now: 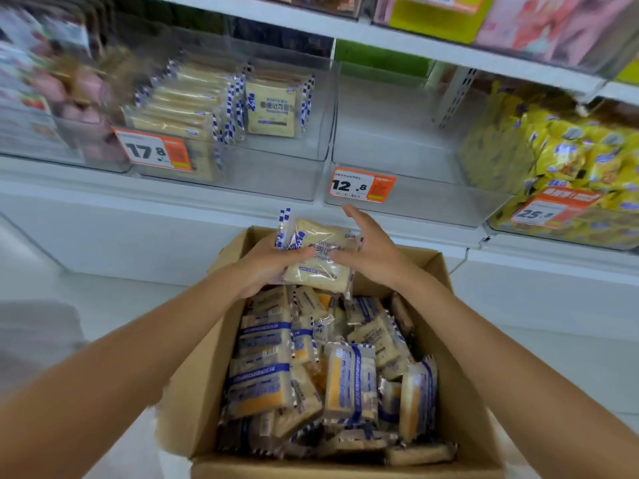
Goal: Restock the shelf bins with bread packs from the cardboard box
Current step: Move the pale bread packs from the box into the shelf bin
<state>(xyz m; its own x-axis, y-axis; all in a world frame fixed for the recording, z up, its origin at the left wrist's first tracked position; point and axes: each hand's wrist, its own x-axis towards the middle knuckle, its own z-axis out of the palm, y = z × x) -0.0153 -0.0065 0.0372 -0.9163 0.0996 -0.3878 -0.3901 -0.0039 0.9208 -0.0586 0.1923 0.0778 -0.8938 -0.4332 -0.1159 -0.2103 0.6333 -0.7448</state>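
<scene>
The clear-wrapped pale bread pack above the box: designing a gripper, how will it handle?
Probably light: the left hand grips the clear-wrapped pale bread pack mid-air. Likely soft, squashable bread. Glossy film may slip; the right hand rests against it.

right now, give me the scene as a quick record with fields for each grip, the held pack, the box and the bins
left grip: holds the bread pack from its left side, thumb on its front
right grip: fingers straight, palm against the pack's right side
held pack position: above the box's far end
cardboard box: open, full of loose packs
bin tagged 17.8: partly filled with shelved packs
bin tagged 12.8: no packs visible
further right: yellow packs
</scene>
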